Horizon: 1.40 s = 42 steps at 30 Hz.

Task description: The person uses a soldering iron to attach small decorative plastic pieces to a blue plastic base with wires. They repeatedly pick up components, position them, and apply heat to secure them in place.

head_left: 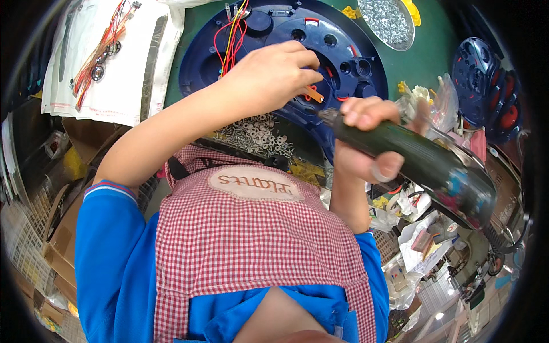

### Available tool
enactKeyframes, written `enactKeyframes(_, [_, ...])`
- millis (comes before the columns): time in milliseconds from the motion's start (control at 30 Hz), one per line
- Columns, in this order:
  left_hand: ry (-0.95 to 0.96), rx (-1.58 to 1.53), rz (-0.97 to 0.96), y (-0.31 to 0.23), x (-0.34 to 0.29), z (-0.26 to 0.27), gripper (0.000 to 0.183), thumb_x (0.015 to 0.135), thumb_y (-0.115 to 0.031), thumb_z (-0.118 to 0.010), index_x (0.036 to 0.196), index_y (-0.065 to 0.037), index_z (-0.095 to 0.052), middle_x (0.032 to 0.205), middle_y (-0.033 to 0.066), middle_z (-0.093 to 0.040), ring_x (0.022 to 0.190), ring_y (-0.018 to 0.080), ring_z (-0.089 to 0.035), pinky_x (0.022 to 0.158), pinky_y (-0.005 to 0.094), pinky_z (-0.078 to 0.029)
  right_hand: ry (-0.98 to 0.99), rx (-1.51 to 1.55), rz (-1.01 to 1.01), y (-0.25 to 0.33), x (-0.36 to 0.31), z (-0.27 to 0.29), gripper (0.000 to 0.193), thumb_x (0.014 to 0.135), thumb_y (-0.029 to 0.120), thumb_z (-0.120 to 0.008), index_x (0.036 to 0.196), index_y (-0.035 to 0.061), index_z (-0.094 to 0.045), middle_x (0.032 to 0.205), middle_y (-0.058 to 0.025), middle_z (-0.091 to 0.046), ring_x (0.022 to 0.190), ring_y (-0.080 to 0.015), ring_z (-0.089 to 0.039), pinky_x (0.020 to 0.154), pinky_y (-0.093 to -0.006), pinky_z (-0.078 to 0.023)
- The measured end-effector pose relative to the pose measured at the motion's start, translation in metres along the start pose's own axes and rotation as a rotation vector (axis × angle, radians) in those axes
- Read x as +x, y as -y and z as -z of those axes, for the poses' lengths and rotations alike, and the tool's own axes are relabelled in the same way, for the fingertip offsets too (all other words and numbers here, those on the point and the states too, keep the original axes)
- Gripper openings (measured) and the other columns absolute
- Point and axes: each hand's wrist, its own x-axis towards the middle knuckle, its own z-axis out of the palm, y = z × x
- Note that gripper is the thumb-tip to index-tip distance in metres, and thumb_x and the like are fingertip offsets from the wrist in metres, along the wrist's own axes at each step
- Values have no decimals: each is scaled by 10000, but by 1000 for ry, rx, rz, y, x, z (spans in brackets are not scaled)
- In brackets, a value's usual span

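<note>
My right hand (pixel 369 134) is wrapped round a dark electric screwdriver (pixel 417 163), blurred by motion. The driver's tip points left, close to a small orange-brown strip (pixel 313 95) at the blue plastic shell. My left hand (pixel 280 71) reaches over that large round blue shell (pixel 197 71), back of the hand up. Its fingers curl down and press together at the strip, which sticks out from under them; the fingertips are partly hidden. Red and yellow wires (pixel 230 43) run up from the shell beside my left wrist.
A metal bowl of screws (pixel 388 23) stands at the far right. Loose screws and washers (pixel 254 137) lie near my apron. Wired round parts (pixel 98 68) rest on white bags at the left. More blue shells (pixel 477 77) are stacked at the right, by plastic bags.
</note>
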Motion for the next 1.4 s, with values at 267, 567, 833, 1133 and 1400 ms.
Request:
enactKeyframes(267, [-2,-35,73,-19,-24,19,238,656,-236,-794,835,-109,-701,868,-4,-650,887,190,-616,811,345,-484,40,35,18,-5,1,-8,963,807,585,-707,1454,80,-203,767,-87,-577,666,-217,-589,678,-383,-530])
enactKeyframes(567, [-14,-9,-80,-18,-28,21,279,628,-279,-785,790,-114,-628,805,-18,-585,834,169,-592,788,327,-449,153,226,40,7,15,-16,986,814,655,-658,1496,133,-172,782,-82,-570,666,-208,-578,670,-384,-517])
enactKeyframes(833, [102,148,204,-21,-43,41,531,658,-378,-796,1089,-83,-697,1059,59,-633,1003,232,-594,837,363,-486,48,-55,157,-16,27,-31,1012,799,522,-753,1453,22,-165,780,-126,-587,676,-220,-601,677,-380,-549])
enactKeyframes(1133, [88,175,191,-19,-49,31,529,627,-414,-797,1017,-67,-709,1073,40,-585,1009,197,-542,833,319,-460,172,22,-46,-38,31,-41,913,784,357,-818,1372,-30,-237,813,-136,-610,724,-224,-637,707,-339,-562])
enactKeyframes(1400, [143,37,200,-10,-45,42,454,645,-400,-798,945,-68,-719,995,54,-620,945,226,-596,810,351,-504,338,-18,-151,-45,38,-32,943,842,399,-738,1518,83,-160,798,-111,-586,723,-219,-583,714,-404,-502])
